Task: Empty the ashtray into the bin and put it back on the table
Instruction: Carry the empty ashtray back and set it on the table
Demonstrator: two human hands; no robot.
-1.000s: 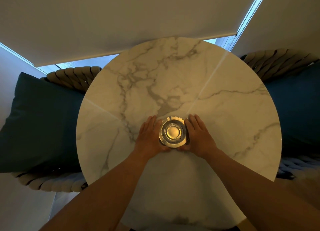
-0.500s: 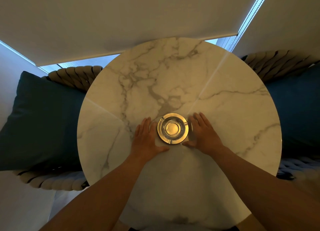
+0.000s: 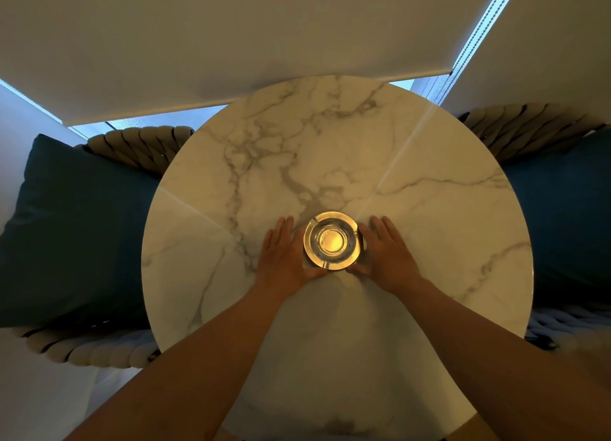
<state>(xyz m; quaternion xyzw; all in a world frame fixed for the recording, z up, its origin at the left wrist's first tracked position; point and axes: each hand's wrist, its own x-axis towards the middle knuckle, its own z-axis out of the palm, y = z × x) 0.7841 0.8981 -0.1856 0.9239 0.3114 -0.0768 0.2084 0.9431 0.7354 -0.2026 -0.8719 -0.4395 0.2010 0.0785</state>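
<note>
A round clear glass ashtray [image 3: 332, 240] stands upright on the white marble table [image 3: 413, 242], a little nearer than its centre. Its bowl looks empty and glows yellow with reflected light. My left hand [image 3: 286, 258] lies palm down against its left side, and my right hand [image 3: 386, 255] does the same on the right. Both thumbs curl round the near rim, so the ashtray is clasped between the two hands. The fingers stretch forward flat on the marble. No bin is in view.
Two woven rope chairs with dark blue cushions flank the table, one on the left [image 3: 76, 229] and one on the right [image 3: 568, 215]. Behind the table hangs a lowered white roller blind [image 3: 264, 37] with a bead chain [image 3: 479, 27].
Half a second ago both hands lay slightly apart from the ashtray. They have since closed in against its sides, and the ashtray has turned a little.
</note>
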